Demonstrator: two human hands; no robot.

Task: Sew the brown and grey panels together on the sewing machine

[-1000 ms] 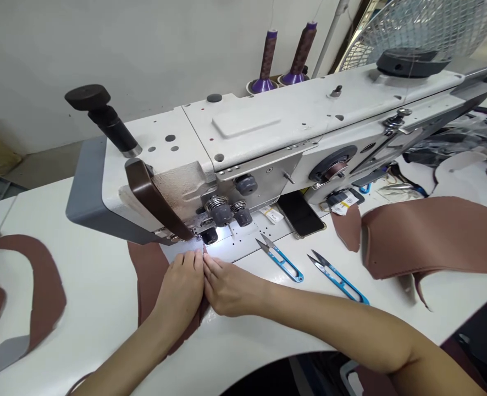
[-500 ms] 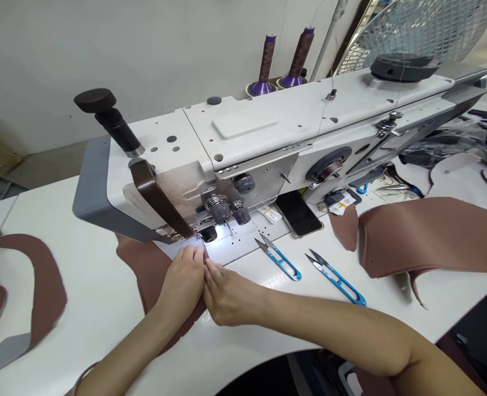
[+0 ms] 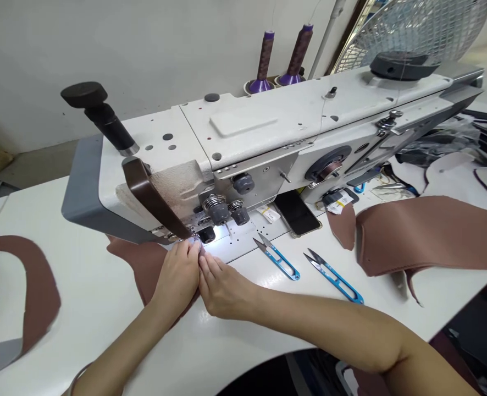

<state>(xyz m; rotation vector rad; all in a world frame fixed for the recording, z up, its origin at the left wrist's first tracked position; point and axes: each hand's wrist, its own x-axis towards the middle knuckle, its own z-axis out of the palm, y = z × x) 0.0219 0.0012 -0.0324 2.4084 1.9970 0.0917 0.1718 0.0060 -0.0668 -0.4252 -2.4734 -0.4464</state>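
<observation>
Both hands have crept closer to the lit spot under the machine's head since half a second ago, and the brown piece [image 3: 147, 267] now pokes out farther to the left beyond them, with less of it trailing on the near side. From where I stand, the left hand [image 3: 180, 278] lies over that piece with fingers bent, and the right hand [image 3: 225, 286] is set against it, the two touching at the fingertips; whether they pinch the material or merely press it, I cannot tell. Its far edge goes out of sight beneath the sewing machine [image 3: 243, 126]. Off to the left, a curved brown cutout [image 3: 43, 294] rests on the white counter [image 3: 90, 275]. Right of the hands lie two blue snips, one [image 3: 283, 257] just beside the machine's base and the other [image 3: 342, 279] nearer the right forearm. Farther right sits a large brown panel [image 3: 429, 234], and a dark phone [image 3: 299, 213] lies partly under the machine's arm. Behind the machine stand two spools of brown thread [image 3: 265, 55] on purple bases, then a wire-caged fan [image 3: 416, 33] and the pale wall [image 3: 123, 49].
</observation>
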